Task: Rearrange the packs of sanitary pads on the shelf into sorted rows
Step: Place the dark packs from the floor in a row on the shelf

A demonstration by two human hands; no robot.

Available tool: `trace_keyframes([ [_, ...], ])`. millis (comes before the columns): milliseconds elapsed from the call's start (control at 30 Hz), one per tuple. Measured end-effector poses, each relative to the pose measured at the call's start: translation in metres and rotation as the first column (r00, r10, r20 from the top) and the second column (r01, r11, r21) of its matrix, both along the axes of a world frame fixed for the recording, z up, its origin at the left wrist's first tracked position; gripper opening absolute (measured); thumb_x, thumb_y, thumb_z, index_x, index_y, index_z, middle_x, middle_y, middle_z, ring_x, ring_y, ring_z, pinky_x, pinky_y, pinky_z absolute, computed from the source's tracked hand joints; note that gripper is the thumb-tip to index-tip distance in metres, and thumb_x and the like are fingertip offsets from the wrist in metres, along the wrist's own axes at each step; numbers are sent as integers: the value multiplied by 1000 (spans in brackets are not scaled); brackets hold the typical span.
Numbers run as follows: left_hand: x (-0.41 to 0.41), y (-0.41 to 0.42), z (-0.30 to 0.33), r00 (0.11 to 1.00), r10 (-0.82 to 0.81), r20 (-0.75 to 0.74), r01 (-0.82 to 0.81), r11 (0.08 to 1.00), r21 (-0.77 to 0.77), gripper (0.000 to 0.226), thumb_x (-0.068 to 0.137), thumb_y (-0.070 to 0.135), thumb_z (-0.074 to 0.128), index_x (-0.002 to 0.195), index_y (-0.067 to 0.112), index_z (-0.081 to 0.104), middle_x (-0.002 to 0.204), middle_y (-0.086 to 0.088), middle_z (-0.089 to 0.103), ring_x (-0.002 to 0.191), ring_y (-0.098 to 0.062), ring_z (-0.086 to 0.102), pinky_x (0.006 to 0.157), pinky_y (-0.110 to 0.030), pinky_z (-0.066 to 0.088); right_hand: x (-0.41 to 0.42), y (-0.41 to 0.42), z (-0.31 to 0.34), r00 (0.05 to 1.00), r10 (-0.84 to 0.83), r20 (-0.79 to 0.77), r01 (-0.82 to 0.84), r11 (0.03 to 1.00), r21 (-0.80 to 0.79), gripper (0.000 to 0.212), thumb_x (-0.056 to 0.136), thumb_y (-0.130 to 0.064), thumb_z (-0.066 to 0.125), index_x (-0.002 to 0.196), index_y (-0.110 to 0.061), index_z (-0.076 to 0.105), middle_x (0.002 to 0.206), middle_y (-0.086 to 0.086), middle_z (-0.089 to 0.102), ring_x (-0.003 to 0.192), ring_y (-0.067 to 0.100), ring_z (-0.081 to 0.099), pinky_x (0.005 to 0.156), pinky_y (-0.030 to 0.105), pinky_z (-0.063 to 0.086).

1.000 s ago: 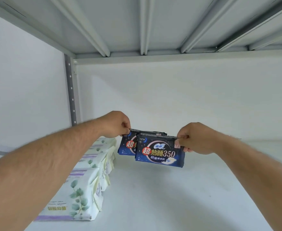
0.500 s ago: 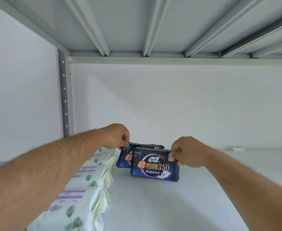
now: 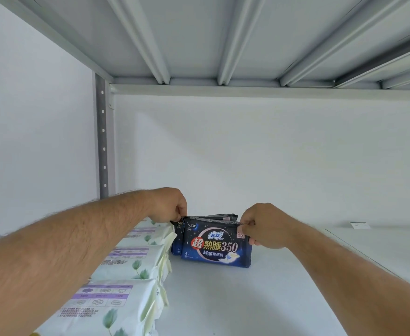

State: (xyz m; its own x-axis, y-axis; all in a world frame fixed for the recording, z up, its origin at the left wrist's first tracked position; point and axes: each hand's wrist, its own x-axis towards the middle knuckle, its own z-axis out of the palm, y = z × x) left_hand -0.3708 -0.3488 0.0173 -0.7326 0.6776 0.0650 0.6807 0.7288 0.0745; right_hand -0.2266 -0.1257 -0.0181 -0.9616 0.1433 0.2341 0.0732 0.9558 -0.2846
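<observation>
Left hand: the left hand (image 3: pixel 168 204) reached in over the pale packs and pinched the top left edge of the dark packs, fingers curled on the crimped seam.
Right hand: the right hand (image 3: pixel 263 226) pinched the top right corner of the front dark pack, thumb and fingers closed on the seam, lower fingers curled against the pack's right side.
Dark packs: the dark packs (image 3: pixel 217 241) stood upright on the shelf, faces toward the camera, one just behind another; the front one showed "NEW" and "350" in white, red and yellow print. Part of a rear pack showed at the left and along the top. How many stood behind could not be told.
Contact: the bottom edge of the front pack appeared to rest on the shelf; no gap was visible under it.
Pale packs: a row of pale green packs (image 3: pixel 131 263) with leaf print and purple label bands lay along the left side, running from the near edge toward the back, each touching the next.
Relation: the dark packs stood just right of the far end of the pale row, near but not clearly touching it.
Shelf: the white shelf (image 3: pixel 235 301) ran wide to the right of the packs.
Tag: a small white tag (image 3: pixel 359 225) lay at the far right, well apart from the packs.
Post: a grey perforated post (image 3: pixel 102 141) stood at the back left corner.
Above: the ribbed underside of the upper shelf (image 3: pixel 199 35) filled the top.
</observation>
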Motion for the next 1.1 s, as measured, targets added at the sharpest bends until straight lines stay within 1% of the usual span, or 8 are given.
trace_keyframes([
  [67,-1,-2,0,1000,11,21,-11,1000,-6,22,93,9,57,105,24,69,92,12,66,91,-11,64,86,-34,57,-4,-4,-1,1000,9,-1,-9,1000,3,26,96,-25,56,78,-9,66,65,-5,70,55,1,59,70,27,53],
  [167,-1,-4,1,1000,6,20,-6,1000,-19,31,91,4,52,95,29,70,94,10,70,93,-13,67,85,-42,58,-8,-11,-1,1000,26,-9,-26,1000,-4,26,97,-24,55,77,-10,66,63,-6,68,59,6,60,71,29,54],
  [300,-2,-4,0,999,-2,47,2,1000,2,32,91,2,52,100,27,71,97,6,72,95,-15,68,86,-41,58,-11,-17,-2,999,30,-33,-31,999,-41,25,97,-24,56,87,-7,71,67,-2,70,61,10,62,67,26,52],
  [400,-3,-5,0,997,-7,72,5,1000,19,37,90,-1,50,102,27,71,98,5,73,94,-14,68,87,-40,58,-10,-18,-5,997,29,-65,-33,997,-63,24,96,-25,57,91,-5,70,79,5,74,72,19,68,67,29,53],
  [500,-3,-7,0,996,-7,94,3,999,46,38,89,-1,50,105,26,71,97,7,73,93,-12,68,87,-40,58,-8,-16,-7,996,20,-82,-27,995,-92,21,96,-30,60,93,-11,68,85,4,74,81,20,68,71,31,54],
  [733,3,-7,0,994,-42,100,37,998,50,33,93,2,54,114,22,70,107,9,72,100,-6,66,95,-29,52,-9,-12,-8,997,-2,-77,-10,987,-157,18,95,-29,63,92,-13,69,79,0,76,66,9,63,72,29,55],
  [933,5,-9,2,995,-35,91,30,998,51,32,94,2,53,113,21,71,108,7,72,100,-7,66,95,-30,53,-11,-14,-9,997,-18,-80,1,978,-208,13,94,-27,63,93,-15,67,78,2,76,64,9,65,61,24,50],
  [1100,7,-13,3,996,-28,85,22,997,67,37,93,-1,49,117,20,68,111,7,69,102,-6,64,78,-13,51,-7,-10,-12,994,-18,-106,-12,961,-276,20,90,-33,69,100,-17,64,90,1,73,74,14,73,75,34,59],
])
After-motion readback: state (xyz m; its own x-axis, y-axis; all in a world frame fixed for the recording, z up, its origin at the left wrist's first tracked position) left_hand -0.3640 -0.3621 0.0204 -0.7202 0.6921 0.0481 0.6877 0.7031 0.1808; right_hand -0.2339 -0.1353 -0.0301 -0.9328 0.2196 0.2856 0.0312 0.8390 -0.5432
